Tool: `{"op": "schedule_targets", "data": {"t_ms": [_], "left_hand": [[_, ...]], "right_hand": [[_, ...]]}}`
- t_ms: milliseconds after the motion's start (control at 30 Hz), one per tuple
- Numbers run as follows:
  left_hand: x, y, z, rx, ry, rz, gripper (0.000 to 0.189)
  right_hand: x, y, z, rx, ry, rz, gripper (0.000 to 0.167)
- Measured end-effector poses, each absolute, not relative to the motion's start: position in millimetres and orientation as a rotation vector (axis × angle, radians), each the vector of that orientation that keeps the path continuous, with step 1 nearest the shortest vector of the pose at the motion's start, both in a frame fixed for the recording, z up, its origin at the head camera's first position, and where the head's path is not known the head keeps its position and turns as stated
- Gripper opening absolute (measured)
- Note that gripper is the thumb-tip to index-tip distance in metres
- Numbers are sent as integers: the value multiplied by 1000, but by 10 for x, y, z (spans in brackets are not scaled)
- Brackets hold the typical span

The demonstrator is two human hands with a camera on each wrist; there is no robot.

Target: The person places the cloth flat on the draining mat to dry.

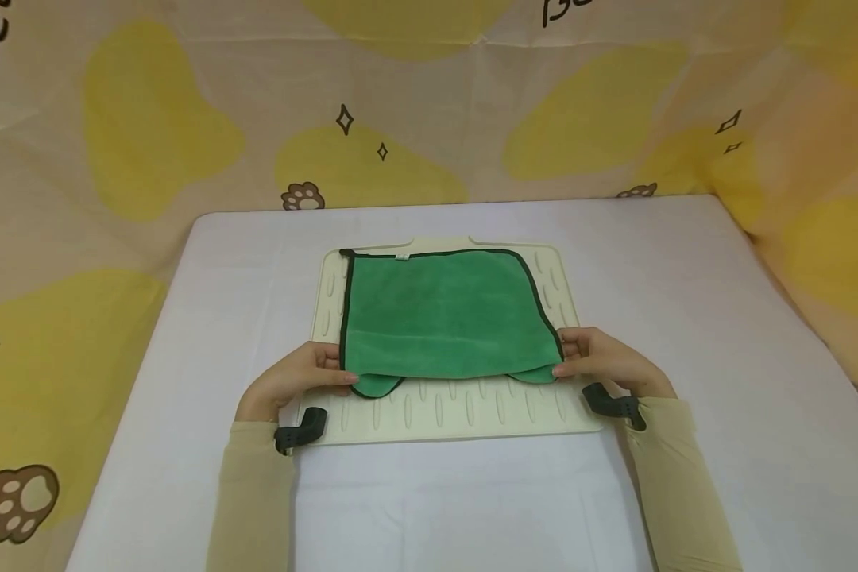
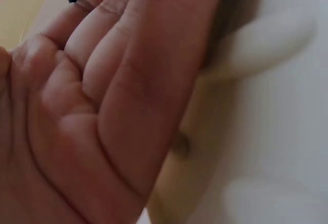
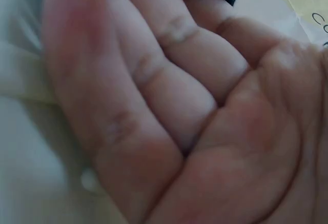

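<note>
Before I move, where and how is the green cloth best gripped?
Likely by the near corners, each hand from its own side. The green cloth lies spread on the cream board, flaps peeking out under both near corners, so pinch both layers. The left hand and right hand are at those corners.

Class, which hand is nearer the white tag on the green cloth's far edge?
Left. The left hand pinches the green cloth at its near left end, left of the white tag; the right hand pinches its near right end, diagonally farther.
</note>
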State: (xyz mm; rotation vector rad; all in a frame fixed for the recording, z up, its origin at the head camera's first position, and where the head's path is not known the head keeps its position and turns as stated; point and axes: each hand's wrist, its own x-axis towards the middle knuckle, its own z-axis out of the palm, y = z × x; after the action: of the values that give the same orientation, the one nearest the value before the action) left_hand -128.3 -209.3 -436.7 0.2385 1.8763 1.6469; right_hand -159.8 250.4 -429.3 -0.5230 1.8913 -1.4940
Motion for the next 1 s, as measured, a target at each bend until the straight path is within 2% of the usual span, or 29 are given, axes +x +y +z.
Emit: {"op": "schedule_targets", "data": {"t_ms": [133,267,567,1000], "left_hand": [[-1282,-2065,-4362,265,1862,1656,50],[-1281,-2074,-4362,274,1869,1656,45],[-1245,-2177,-4357,365,1927,1627,16],[-1211,-2184,-4342,317,1919,1446,37]], "right_hand": [[-1587,2504,-4292,-507,1874,-1496,44],[-1587,2512,-4293,-454,1920,-1501,35],[-1596,2553,-4302,-462,1859,-1554,18],[-1581,2551,-4303,-559,1753,-1469,26]]}}
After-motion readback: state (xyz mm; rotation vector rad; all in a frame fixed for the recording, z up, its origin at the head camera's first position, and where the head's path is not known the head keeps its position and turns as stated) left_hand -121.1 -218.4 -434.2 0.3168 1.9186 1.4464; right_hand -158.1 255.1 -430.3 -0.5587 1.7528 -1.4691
